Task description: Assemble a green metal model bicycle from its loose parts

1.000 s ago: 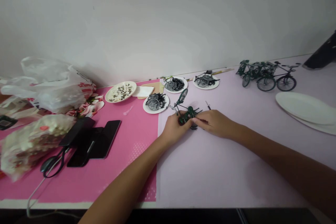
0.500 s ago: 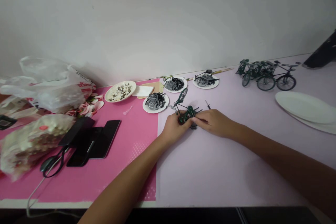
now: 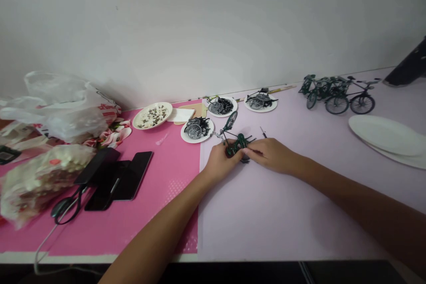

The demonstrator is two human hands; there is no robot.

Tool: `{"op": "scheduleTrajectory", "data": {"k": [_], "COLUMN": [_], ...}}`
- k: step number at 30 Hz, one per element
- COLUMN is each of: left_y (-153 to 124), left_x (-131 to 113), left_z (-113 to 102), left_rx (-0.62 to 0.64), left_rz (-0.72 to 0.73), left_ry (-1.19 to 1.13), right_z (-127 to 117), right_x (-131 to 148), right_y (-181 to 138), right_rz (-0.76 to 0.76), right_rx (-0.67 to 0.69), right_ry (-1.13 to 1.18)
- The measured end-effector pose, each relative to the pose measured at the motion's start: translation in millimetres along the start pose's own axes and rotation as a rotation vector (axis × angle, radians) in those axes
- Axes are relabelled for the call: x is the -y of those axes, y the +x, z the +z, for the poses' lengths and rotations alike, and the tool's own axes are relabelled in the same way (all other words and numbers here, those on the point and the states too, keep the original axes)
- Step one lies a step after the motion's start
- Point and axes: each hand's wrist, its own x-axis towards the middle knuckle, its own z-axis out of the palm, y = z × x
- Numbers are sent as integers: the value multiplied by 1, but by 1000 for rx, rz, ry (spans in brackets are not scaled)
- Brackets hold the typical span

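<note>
a small green model bicycle (image 3: 237, 143) is being held low over the pale lilac mat (image 3: 266, 213), near the seam with the pink mat (image 3: 159, 177), its one fitted wheel (image 3: 231, 120) being tilted up and away toward the wall. it is being gripped from the left by the left hand (image 3: 218, 162), fingers closed on the frame, and pinched from the right by the right hand (image 3: 270, 154). just beyond, wheel parts are being kept on three small white plates (image 3: 197, 136), and finished model bicycles (image 3: 336, 94) are being stood upright far right beside large white plates (image 3: 386, 135).
</note>
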Motion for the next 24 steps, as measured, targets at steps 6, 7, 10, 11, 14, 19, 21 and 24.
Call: {"op": "scheduleTrajectory", "data": {"k": [6,7,10,11,14,19,21,24], "left_y": [0,0,0,0,0,0,0,0], "left_x": [2,2,0,0,-1,0,0,0], "left_z": [0,0,0,0,0,0,0,0], "left_rx": [3,4,7,6,3,-10,-10,-3], "left_rz": [2,4,3,2,6,7,4,1], "left_ry": [4,2,4,5,7,-7,-9,9], "right_z": [0,1,1,1,1,1,1,1], "right_x": [-1,-1,-1,-1,-1,-1,-1,-1], "right_y": [0,0,0,0,0,0,0,0], "right_rz": [5,5,0,-1,4,10,8,4], "right_rx": [-5,-4,-3,-4,-4,-2,-4,-11], "right_ry": [-2,-2,-3,-3,1,2,-1,-1]}}
